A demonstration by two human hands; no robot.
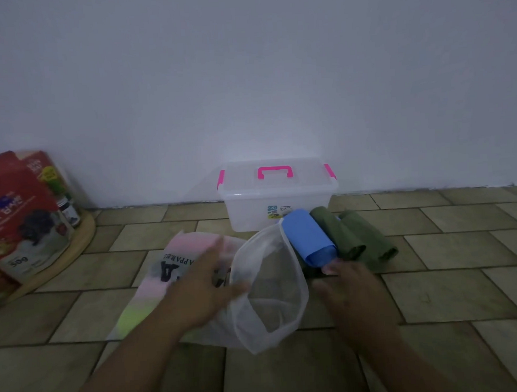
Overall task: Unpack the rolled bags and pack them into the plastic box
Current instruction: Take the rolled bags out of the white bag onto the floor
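A clear plastic box (277, 208) with a pink handle and pink clips stands closed against the wall. In front of it lie a blue rolled bag (309, 239) and two green rolled bags (341, 236), (370, 238) side by side on the tiled floor. A translucent white bag (274, 285) lies open-mouthed on the floor, partly over a pink and yellow printed bag (176, 260). My left hand (205, 288) rests flat with spread fingers on the bags at the white bag's left edge. My right hand (352, 287) reaches the near end of the blue roll, fingertips touching it.
A round wooden board (74, 250) at the left holds a red printed packet (19, 226) and small jars (68, 210). A bare white wall runs behind the box. Tiled floor stretches to the right and toward me.
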